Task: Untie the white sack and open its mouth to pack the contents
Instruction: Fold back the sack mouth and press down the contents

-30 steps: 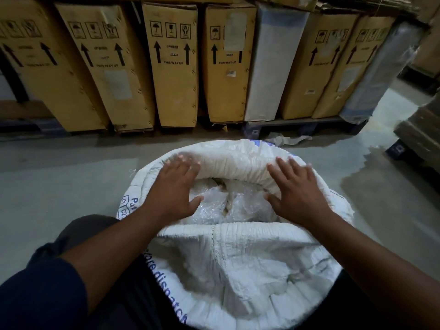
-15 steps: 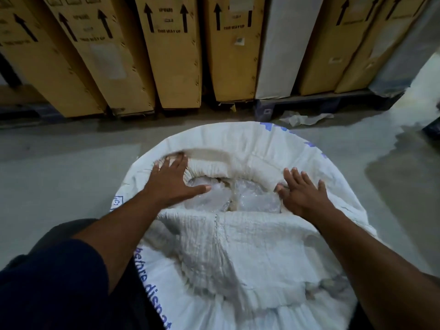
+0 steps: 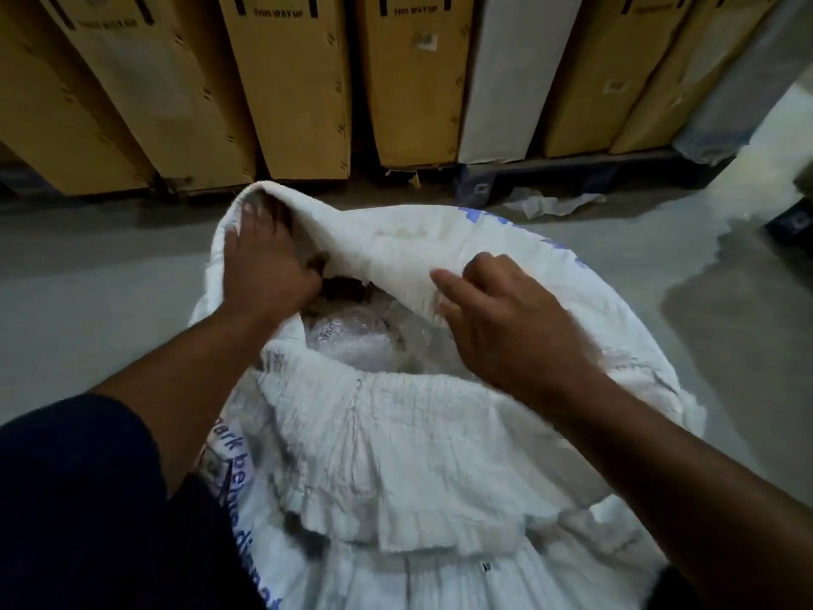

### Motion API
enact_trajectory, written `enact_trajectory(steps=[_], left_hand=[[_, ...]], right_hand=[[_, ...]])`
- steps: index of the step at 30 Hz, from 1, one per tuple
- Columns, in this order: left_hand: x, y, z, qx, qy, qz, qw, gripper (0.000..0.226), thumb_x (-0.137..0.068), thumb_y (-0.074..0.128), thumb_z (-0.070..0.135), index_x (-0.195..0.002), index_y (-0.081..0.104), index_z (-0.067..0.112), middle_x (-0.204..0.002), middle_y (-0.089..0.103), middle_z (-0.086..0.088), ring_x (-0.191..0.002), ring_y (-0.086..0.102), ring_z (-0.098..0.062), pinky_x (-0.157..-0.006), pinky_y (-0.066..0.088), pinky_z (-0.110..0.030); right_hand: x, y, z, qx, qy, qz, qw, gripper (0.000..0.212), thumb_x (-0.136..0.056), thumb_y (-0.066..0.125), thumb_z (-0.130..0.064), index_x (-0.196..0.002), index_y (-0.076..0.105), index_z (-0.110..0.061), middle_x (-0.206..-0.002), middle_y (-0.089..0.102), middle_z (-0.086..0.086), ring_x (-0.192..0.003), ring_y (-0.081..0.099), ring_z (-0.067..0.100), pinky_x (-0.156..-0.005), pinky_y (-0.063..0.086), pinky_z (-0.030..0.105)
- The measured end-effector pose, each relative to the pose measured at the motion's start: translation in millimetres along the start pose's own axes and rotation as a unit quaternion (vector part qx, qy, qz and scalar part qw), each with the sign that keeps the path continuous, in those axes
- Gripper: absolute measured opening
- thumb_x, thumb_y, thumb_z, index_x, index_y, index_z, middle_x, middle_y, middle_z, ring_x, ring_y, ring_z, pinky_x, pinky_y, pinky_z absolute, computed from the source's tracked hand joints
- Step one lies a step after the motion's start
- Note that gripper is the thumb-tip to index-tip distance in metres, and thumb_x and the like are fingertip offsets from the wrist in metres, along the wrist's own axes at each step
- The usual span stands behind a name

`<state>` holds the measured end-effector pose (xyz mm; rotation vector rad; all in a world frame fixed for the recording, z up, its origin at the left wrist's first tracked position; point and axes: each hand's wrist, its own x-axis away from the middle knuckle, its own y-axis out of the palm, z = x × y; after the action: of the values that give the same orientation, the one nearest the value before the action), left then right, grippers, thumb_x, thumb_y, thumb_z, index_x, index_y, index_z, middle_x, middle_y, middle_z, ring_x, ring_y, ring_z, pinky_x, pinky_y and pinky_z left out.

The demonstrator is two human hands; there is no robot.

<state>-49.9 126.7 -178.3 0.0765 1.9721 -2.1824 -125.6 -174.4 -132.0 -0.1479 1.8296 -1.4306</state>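
A big white woven sack (image 3: 422, 455) with blue print stands in front of me, its mouth open and its near rim rolled down in a crumpled cuff. Clear plastic-wrapped contents (image 3: 352, 341) show inside the opening. My left hand (image 3: 264, 261) reaches inside under the far-left rim, fingers spread and pushing the cloth up and outward. My right hand (image 3: 506, 323) pinches the far rim's edge near the middle, thumb and fingers closed on the cloth. The far flap of the sack hangs over part of the contents.
A row of tall cardboard boxes (image 3: 290, 81) stands on a pallet (image 3: 572, 169) behind the sack, with a white-wrapped panel (image 3: 501, 77) among them. Crumpled plastic scrap (image 3: 550, 204) lies on the grey concrete floor (image 3: 88, 279). My dark-clad knee (image 3: 66, 499) is at lower left.
Both hands left the contents. The left went under the far-left rim and lifted it; the right took hold of the far rim. The camera dropped closer to the sack.
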Motion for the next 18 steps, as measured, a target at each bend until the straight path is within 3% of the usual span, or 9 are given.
enact_trajectory(steps=[4, 7, 9, 10, 12, 15, 18], left_hand=[[-8, 4, 10, -0.038, 0.01, -0.028, 0.999, 0.116, -0.087, 0.059, 0.063, -0.163, -0.003, 0.002, -0.171, -0.002, -0.022, -0.159, -0.001, -0.035, -0.126, 0.005, -0.057], [-3, 10, 14, -0.047, 0.011, -0.061, 0.997, 0.121, -0.085, 0.057, 0.068, -0.162, -0.008, 0.001, -0.171, -0.006, -0.021, -0.16, -0.005, -0.033, -0.127, 0.002, -0.056], [-2, 9, 15, -0.047, 0.006, -0.073, 0.996, 0.124, -0.083, 0.057, 0.069, -0.162, -0.009, 0.0, -0.171, -0.006, -0.021, -0.16, -0.006, -0.033, -0.127, 0.002, -0.057], [-1, 6, 16, -0.05, 0.008, -0.078, 0.996, 0.125, -0.082, 0.056, 0.071, -0.161, -0.008, -0.001, -0.171, -0.006, -0.022, -0.16, -0.006, -0.033, -0.127, 0.002, -0.057], [2, 3, 21, -0.055, 0.021, -0.077, 0.995, 0.127, -0.08, 0.055, 0.073, -0.161, -0.007, -0.002, -0.171, -0.005, -0.022, -0.16, -0.006, -0.033, -0.127, 0.0, -0.056], [10, 2, 29, -0.05, 0.047, -0.033, 0.997, 0.116, -0.083, 0.062, 0.055, -0.162, -0.003, 0.0, -0.171, 0.0, -0.021, -0.16, -0.003, -0.033, -0.127, 0.0, -0.056], [20, 0, 42, -0.009, 0.093, -0.018, 0.995, 0.117, -0.081, 0.067, 0.052, -0.163, -0.002, 0.006, -0.172, -0.001, -0.018, -0.16, -0.003, -0.032, -0.128, -0.002, -0.05]], right_hand=[[-2, 5, -21, -0.03, -0.084, -0.127, 0.988, 0.039, -0.089, 0.058, -0.002, -0.126, 0.068, -0.002, -0.119, 0.064, 0.017, -0.099, 0.06, 0.034, -0.085, 0.049, 0.042], [3, 7, -34, -0.074, -0.132, -0.122, 0.981, 0.035, -0.089, 0.056, 0.0, -0.122, 0.067, 0.003, -0.116, 0.065, 0.018, -0.094, 0.06, 0.034, -0.08, 0.048, 0.044], [10, 13, -48, -0.104, -0.16, -0.154, 0.97, 0.041, -0.09, 0.053, -0.005, -0.13, 0.06, 0.002, -0.129, 0.06, 0.019, -0.105, 0.059, 0.037, -0.088, 0.049, 0.048], [14, 19, -49, -0.092, -0.155, -0.182, 0.967, 0.048, -0.091, 0.053, -0.01, -0.138, 0.056, 0.0, -0.142, 0.055, 0.019, -0.121, 0.056, 0.039, -0.1, 0.046, 0.05], [17, 28, -34, -0.003, -0.088, -0.217, 0.972, 0.067, -0.092, 0.056, -0.029, -0.154, 0.042, -0.009, -0.165, 0.034, 0.014, -0.15, 0.034, 0.037, -0.121, 0.028, 0.052], [10, 36, 8, 0.105, 0.009, -0.233, 0.967, 0.083, -0.093, 0.054, -0.051, -0.163, 0.024, -0.019, -0.172, 0.015, 0.005, -0.159, 0.011, 0.032, -0.126, 0.006, 0.056], [9, 47, 55, 0.149, 0.058, -0.261, 0.952, 0.086, -0.089, 0.054, -0.045, -0.165, 0.02, -0.025, -0.174, 0.007, 0.003, -0.159, 0.003, 0.033, -0.125, -0.005, 0.059]])
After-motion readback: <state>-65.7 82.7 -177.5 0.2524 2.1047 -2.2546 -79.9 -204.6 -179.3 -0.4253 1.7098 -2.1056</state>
